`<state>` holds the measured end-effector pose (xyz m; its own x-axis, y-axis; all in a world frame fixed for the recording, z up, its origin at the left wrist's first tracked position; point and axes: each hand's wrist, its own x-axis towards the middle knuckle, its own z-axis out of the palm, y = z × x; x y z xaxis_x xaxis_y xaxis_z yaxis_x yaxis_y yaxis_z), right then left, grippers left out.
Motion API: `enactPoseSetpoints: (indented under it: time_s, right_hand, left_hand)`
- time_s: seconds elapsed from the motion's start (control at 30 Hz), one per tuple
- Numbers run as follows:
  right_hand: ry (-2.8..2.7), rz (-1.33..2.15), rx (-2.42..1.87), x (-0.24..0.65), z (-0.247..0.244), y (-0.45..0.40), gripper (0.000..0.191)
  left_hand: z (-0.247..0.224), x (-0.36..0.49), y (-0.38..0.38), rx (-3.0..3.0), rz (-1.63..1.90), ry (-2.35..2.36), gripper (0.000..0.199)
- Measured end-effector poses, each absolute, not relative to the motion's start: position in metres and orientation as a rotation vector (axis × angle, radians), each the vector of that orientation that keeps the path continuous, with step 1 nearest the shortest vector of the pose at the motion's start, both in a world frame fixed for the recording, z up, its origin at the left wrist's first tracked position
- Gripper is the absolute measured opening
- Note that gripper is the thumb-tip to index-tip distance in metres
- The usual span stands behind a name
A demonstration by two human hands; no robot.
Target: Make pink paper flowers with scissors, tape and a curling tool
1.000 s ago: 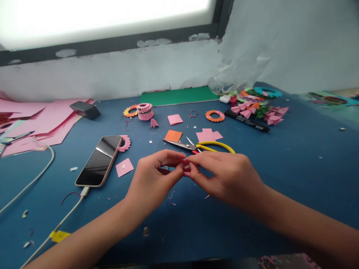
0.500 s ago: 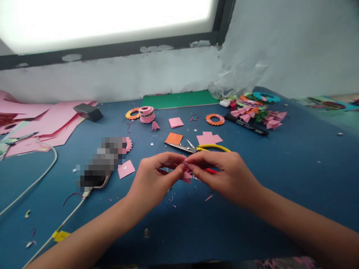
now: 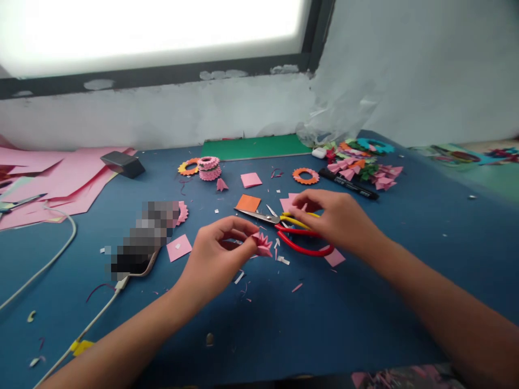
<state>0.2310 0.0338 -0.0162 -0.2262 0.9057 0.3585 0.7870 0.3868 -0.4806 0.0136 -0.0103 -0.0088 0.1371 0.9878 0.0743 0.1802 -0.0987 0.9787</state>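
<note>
My left hand [image 3: 227,246] pinches a small pink pleated paper piece [image 3: 263,246] between thumb and fingertips, its pointed folds fanned to the right. My right hand [image 3: 330,213] reaches over the scissors [image 3: 300,249], which lie on the table with red and yellow handles and parted blades. Its curled fingers close at the edge of a pink paper square [image 3: 287,202]; the grip is partly hidden. An orange paper square [image 3: 248,203] lies beside the blades. Another pink square [image 3: 335,256] sits right of the red handle.
White and pink scraps litter the blue table [image 3: 243,346]. Toothed paper rings [image 3: 306,176] and a ring stack [image 3: 209,168] stand farther back. A black marker [image 3: 349,185] lies by folded paper pieces [image 3: 348,166]. A white cable [image 3: 99,316] runs left, near pink sheets [image 3: 77,183].
My right hand has left the pleated paper and moved right and away, to the pink squares beyond the scissors. My left hand keeps the pleated piece. The view has shifted slightly.
</note>
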Motion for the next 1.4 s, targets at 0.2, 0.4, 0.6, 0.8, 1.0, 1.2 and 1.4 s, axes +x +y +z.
enactPoseSetpoints:
  time_s: [0.2,0.4,0.6,0.8,1.0,1.2,1.4]
  right_hand:
    - [-2.383,0.346,-1.745,0.251,-0.017,0.053,0.041]
    - [-2.537,0.515,-1.694,0.242,-0.02,0.045,0.038]
    - [-2.454,0.313,-1.551,0.246,-0.021,0.048,0.034]
    - [-2.172,-0.126,-1.403,0.255,-0.018,0.053,0.045]
    - [-2.151,-0.767,-0.922,0.262,-0.024,0.056,0.028]
    - [-2.164,-0.93,-0.811,0.269,-0.021,0.057,0.027]
    - [-2.148,-1.039,-0.768,0.273,-0.021,0.056,0.028]
  left_hand:
    - [-0.006,0.011,-0.005,1.355,1.171,1.06,0.008]
    - [-0.004,0.01,-0.005,1.358,1.173,1.082,0.006]
    - [-0.002,0.003,-0.007,1.506,1.221,1.207,0.004]
    - [0.003,-0.001,-0.006,1.727,1.447,1.227,0.012]
    - [0.005,-0.005,-0.005,1.909,1.567,1.243,0.011]
    - [0.009,-0.012,-0.004,2.101,1.664,1.297,0.012]
    - [0.009,-0.013,-0.006,2.248,1.724,1.306,0.011]
